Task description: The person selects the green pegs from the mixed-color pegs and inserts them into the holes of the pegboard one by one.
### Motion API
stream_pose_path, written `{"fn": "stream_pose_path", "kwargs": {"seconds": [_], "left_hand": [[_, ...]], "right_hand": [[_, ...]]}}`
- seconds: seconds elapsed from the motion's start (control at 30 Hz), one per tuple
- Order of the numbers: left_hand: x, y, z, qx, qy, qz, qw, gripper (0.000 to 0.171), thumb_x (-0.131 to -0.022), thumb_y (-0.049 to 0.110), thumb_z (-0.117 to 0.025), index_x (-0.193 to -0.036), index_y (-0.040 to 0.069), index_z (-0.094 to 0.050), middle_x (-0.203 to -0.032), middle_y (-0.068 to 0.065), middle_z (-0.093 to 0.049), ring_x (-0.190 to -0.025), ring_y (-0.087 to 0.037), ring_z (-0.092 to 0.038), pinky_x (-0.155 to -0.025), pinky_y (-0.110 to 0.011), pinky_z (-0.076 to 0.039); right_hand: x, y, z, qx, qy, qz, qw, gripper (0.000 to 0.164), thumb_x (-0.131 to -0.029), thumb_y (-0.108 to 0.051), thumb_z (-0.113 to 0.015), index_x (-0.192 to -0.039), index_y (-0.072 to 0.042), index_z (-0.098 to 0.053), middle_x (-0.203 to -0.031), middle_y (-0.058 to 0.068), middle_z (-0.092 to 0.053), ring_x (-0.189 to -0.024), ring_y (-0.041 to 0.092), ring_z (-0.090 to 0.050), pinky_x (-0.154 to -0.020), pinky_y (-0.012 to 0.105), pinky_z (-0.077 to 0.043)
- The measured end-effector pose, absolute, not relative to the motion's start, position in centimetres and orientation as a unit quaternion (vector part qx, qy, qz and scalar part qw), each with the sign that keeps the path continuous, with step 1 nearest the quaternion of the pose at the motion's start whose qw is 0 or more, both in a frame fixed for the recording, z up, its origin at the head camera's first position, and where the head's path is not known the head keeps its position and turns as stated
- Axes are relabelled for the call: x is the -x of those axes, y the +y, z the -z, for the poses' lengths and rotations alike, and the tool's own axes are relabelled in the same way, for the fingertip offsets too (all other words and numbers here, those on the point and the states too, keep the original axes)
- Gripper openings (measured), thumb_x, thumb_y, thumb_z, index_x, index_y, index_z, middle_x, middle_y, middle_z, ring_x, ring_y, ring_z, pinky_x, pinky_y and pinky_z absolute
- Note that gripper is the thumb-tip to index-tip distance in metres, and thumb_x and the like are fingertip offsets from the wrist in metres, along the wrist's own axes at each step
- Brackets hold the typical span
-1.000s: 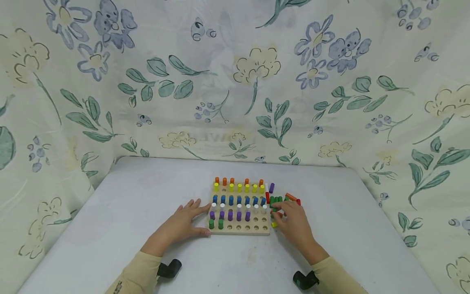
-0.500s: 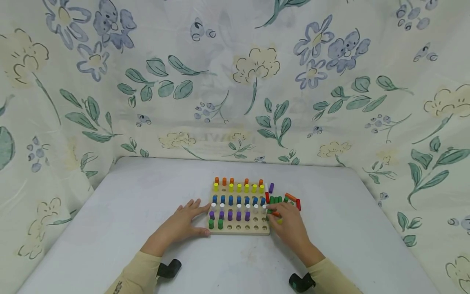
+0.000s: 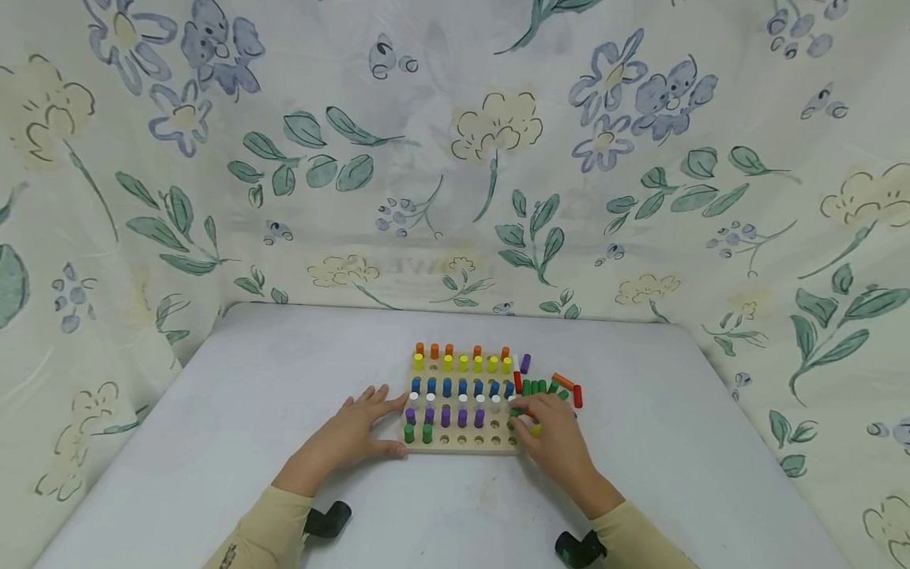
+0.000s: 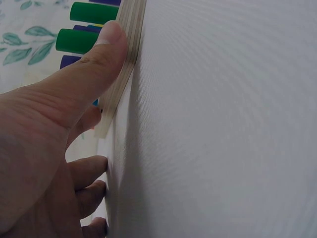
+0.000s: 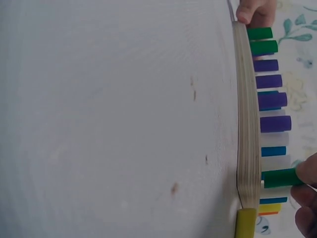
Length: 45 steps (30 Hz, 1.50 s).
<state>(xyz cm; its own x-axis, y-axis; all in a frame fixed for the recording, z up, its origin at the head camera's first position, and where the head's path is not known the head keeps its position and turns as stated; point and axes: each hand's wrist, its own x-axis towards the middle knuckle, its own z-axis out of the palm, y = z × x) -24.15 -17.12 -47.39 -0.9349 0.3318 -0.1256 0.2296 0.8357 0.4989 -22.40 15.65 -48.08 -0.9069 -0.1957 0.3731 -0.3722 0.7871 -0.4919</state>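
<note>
A wooden pegboard (image 3: 462, 451) lies on the white table, carrying upright rows of orange, yellow, blue, white and purple pegs. Its nearest row holds two green pegs (image 3: 418, 434) at the left, beside bare holes. My left hand (image 3: 359, 427) is spread at the board's left side, thumb (image 4: 94, 57) against the edge near the front corner. My right hand (image 3: 558, 438) pinches a green peg (image 5: 280, 178) between thumb and fingers, over the board's right end near the purple row. In the right wrist view this peg stands upright relative to the board, partly covered by the fingertips.
Loose pegs lie right of the board: several green ones (image 3: 535, 387), an orange one (image 3: 563, 381), red ones (image 3: 577, 396) and a purple one (image 3: 525, 363). A yellow peg (image 5: 245, 223) lies by the near right corner. A flower-patterned cloth (image 3: 455, 197) hangs behind the table.
My right hand has moved left from the loose pegs to the board's right end, bringing a green peg with it. The left hand and the board have stayed put.
</note>
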Motion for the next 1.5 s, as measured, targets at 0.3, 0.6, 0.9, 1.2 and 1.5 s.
{"fn": "stream_pose_path", "kwargs": {"seconds": [0.3, 0.6, 0.9, 1.2, 1.5], "left_hand": [[24.2, -17.3, 47.5, -0.145, 0.954, -0.243, 0.103, 0.094, -0.075, 0.055, -0.084, -0.153, 0.018, -0.048, -0.161, -0.025, -0.031, -0.152, -0.046, -0.017, -0.124, -0.062, -0.008], [24.2, -17.3, 47.4, -0.144, 0.953, -0.243, 0.105, 0.094, -0.075, 0.056, -0.084, -0.153, 0.018, -0.048, -0.162, -0.024, -0.03, -0.152, -0.046, -0.017, -0.124, -0.062, -0.007], [24.2, -17.2, 47.4, -0.143, 0.954, -0.24, 0.108, 0.095, -0.075, 0.056, -0.083, -0.154, 0.018, -0.048, -0.162, -0.025, -0.03, -0.152, -0.046, -0.017, -0.124, -0.061, -0.008], [24.3, -17.3, 47.7, -0.142, 0.955, -0.239, 0.107, 0.095, -0.074, 0.057, -0.084, -0.154, 0.019, -0.048, -0.162, -0.023, -0.03, -0.152, -0.045, -0.017, -0.123, -0.062, -0.009], [24.2, -17.3, 47.5, -0.144, 0.954, -0.24, 0.107, 0.096, -0.074, 0.058, -0.083, -0.153, 0.018, -0.048, -0.162, -0.024, -0.031, -0.152, -0.046, -0.018, -0.123, -0.062, -0.009]], "right_hand": [[22.2, 15.0, 48.2, -0.16, -0.932, -0.291, 0.144, 0.02, -0.09, -0.017, -0.079, -0.11, -0.016, -0.074, -0.103, -0.004, -0.071, -0.103, 0.018, -0.06, -0.096, 0.045, -0.052], [22.1, 14.5, 48.0, -0.173, -0.931, -0.291, 0.137, 0.019, -0.091, -0.019, -0.078, -0.11, -0.017, -0.075, -0.1, -0.007, -0.07, -0.1, 0.015, -0.058, -0.094, 0.044, -0.051], [22.0, 13.8, 47.9, -0.185, -0.929, -0.292, 0.131, 0.02, -0.091, -0.02, -0.078, -0.111, -0.016, -0.075, -0.103, -0.005, -0.071, -0.099, 0.015, -0.06, -0.096, 0.044, -0.051], [21.9, 13.2, 47.9, -0.199, -0.93, -0.281, 0.131, 0.019, -0.091, -0.022, -0.079, -0.109, -0.019, -0.074, -0.106, -0.008, -0.072, -0.097, 0.011, -0.059, -0.091, 0.04, -0.052], [22.0, 12.5, 48.1, -0.216, -0.924, -0.289, 0.128, 0.018, -0.091, -0.022, -0.078, -0.108, -0.018, -0.075, -0.107, -0.006, -0.074, -0.099, 0.013, -0.063, -0.095, 0.043, -0.052]]}}
